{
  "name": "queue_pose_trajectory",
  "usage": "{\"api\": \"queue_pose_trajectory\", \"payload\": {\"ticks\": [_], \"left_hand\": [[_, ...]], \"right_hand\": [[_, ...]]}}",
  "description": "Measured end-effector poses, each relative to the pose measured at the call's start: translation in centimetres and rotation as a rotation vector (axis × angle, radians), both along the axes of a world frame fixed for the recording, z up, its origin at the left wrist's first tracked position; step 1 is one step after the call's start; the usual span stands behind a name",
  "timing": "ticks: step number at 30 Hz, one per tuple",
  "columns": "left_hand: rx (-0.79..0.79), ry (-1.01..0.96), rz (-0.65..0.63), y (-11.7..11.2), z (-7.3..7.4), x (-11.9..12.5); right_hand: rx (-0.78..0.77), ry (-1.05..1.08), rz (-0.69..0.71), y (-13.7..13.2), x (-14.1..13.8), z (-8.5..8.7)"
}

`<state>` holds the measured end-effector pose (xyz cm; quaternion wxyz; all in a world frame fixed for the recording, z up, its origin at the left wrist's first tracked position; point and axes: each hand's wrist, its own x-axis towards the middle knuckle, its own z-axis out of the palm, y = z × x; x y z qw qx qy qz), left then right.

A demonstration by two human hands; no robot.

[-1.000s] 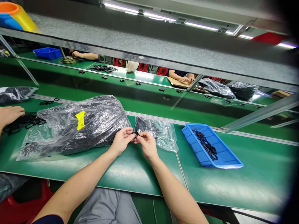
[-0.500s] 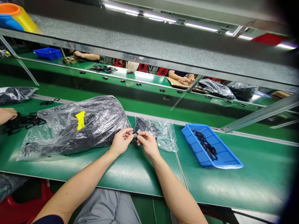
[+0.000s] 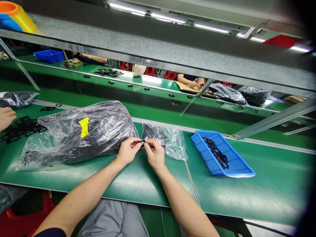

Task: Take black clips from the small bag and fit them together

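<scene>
Yellow label (image 3: 83, 127): print apparently illegible.

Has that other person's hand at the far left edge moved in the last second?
Yes. The co-worker's hand has drawn back leftward, away from the large clear plastic bag with the yellow label, which stays put.

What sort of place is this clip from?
Probably a factory assembly line: a long green conveyor belt carrying spaced black pieces, a big bag of parts, left hand and right hand pinching one small black part.
</scene>
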<state>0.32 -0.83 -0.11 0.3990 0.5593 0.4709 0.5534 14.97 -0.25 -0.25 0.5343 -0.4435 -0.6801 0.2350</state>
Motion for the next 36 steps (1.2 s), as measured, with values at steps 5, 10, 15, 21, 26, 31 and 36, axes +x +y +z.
{"api": "queue_pose_trajectory", "payload": {"ticks": [5,10,15,21,26,31,36], "left_hand": [[0.042,0.044,-0.007,-0.1,-0.2,0.1],[0.061,0.066,-0.011,-0.2,-0.3,0.1],[0.079,0.076,-0.017,-0.1,-0.2,0.0],[0.084,0.090,-0.022,-0.1,-0.1,0.0],[0.096,0.096,-0.042,-0.1,-0.1,-0.1],[0.131,0.152,-0.093,0.0,0.2,-0.3],[0.138,0.186,-0.129,0.0,0.5,-0.5]], "right_hand": [[0.068,-0.040,-0.011,-0.1,-0.1,0.2],[0.094,-0.049,-0.014,0.0,-0.1,0.2],[0.104,-0.070,0.016,0.1,0.1,0.3],[0.083,-0.099,0.067,0.3,0.5,0.6],[-0.001,-0.111,0.061,0.4,0.7,0.6],[-0.262,0.195,0.115,0.7,0.5,-0.1],[-0.413,0.384,0.171,1.1,0.4,-0.1]]}}
